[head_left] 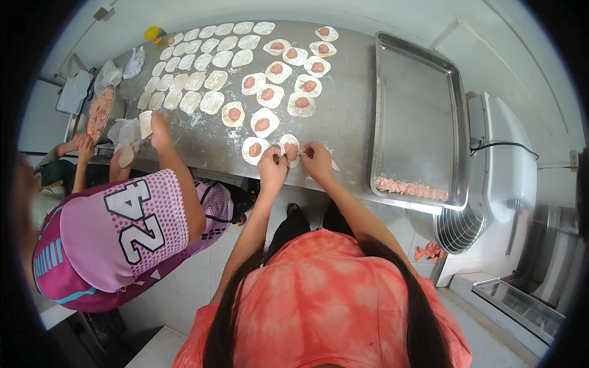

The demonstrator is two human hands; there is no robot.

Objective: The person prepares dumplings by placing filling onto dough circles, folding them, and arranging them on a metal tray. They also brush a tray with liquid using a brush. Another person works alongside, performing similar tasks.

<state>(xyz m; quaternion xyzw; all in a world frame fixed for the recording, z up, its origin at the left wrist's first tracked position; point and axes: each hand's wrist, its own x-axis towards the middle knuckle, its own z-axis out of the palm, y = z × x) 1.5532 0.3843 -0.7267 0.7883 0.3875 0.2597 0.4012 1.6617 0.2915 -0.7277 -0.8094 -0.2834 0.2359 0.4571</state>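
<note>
At the near edge of the metal table, a round dough wrapper (289,140) lies with a lump of pink meat filling (291,151) on it. My left hand (273,167) pinches its near left edge, and my right hand (316,161) has its fingers closed at the right edge. The wrapper is still mostly flat, and my fingers hide its near rim. Just left of my left hand lies another filled wrapper (253,151). More filled wrappers (262,122) spread away toward the back. A pale sliver (335,165), perhaps dough, shows beside my right hand.
On the right stands a large metal tray (377,122) with a row of folded dumplings (411,189) along its near end. Plain wrappers (212,103) cover the table's left. A co-worker's hand (161,124) holds wrappers beside me; beyond is a meat-filled basin (115,110).
</note>
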